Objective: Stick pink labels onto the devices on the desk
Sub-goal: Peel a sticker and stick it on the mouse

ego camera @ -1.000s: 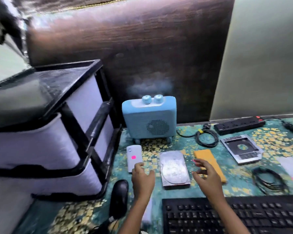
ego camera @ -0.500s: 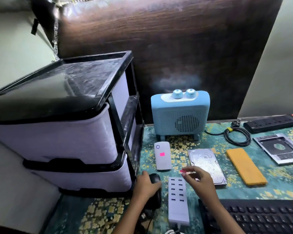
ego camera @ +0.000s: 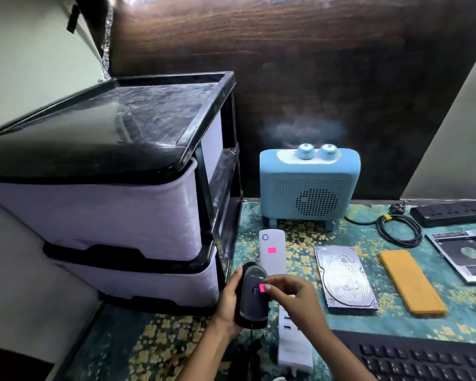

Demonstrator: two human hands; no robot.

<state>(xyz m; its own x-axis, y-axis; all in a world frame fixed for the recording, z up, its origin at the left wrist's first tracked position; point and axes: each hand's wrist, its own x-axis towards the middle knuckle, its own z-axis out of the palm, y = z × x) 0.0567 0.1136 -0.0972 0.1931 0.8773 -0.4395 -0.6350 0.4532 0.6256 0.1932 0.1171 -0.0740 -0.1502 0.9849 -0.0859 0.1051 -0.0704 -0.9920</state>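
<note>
Both hands grip: left (ego camera: 228, 301) mouse (ego camera: 252, 295), right (ego camera: 294, 294) pink label (ego camera: 262, 287), beside drawers (ego camera: 99, 204).

Drawer unit (ego camera: 116, 193) walls the left; open desk (ego camera: 300, 243) between heater (ego camera: 309, 185) and hard drive (ego camera: 344, 276).

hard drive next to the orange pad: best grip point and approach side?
Probably the two long edges of the hard drive, pinched near mid-length, coming straight down from above. It lies flat on the desk mat, so its broad shiny top gives nothing to pinch. Bare mat shows along both long edges, toward the white power bank and the orange pad, leaving finger room.
</note>
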